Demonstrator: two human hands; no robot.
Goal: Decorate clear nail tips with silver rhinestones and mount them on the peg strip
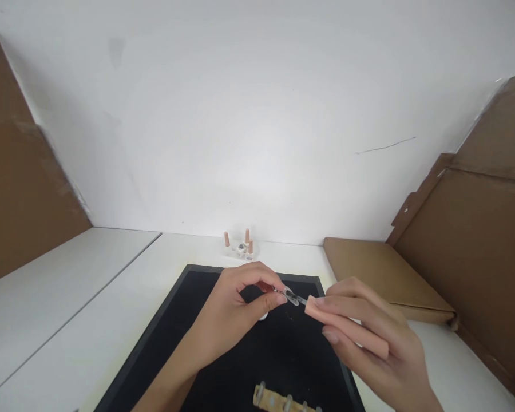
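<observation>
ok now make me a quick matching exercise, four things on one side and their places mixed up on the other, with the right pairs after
1. peach handle
2. small clear piece
3. flat cardboard box
4. three peach caps

A. beyond the black mat's far edge
B. in the left hand
C. right of the black mat
D. in the right hand

Pairs: 1-D, 2-B, 3-C, 4-A

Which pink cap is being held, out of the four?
The one in the right hand: the pink cap with its brush end at the clear piece. The other three stand grouped near the wall.
</observation>
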